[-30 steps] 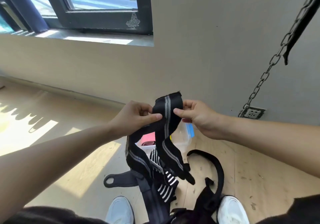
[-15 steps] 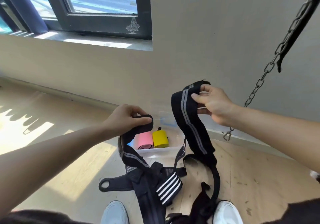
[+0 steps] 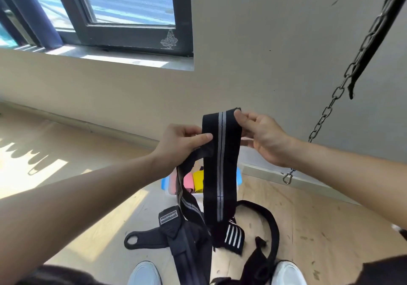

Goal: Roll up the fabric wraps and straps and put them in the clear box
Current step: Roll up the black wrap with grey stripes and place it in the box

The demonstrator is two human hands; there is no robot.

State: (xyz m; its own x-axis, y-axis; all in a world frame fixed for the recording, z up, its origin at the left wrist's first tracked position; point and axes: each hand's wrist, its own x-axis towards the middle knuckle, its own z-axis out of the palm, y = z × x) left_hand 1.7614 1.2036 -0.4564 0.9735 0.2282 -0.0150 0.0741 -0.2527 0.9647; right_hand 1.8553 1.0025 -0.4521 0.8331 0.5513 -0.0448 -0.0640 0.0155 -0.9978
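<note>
Both hands pinch black wrap (image 3: 220,163): left hand (image 3: 178,146), right hand (image 3: 262,135) at top edge. Soft, limp, light; start roll from that end.

Strong daylight pours through the window (image 3: 123,9) at the far left, and its glass is washed out to pale blue. The sill (image 3: 132,59) glares. A sun patch on the left of the wooden floor (image 3: 308,218) is blown out to near white and crossed by hard, jagged shadows. The wall (image 3: 275,53) is evenly and softly lit. Wide-angle distortion bows the window frame and stretches the near edges. The low striped end of the black wrap (image 3: 220,163) is smeared by motion blur.
</note>
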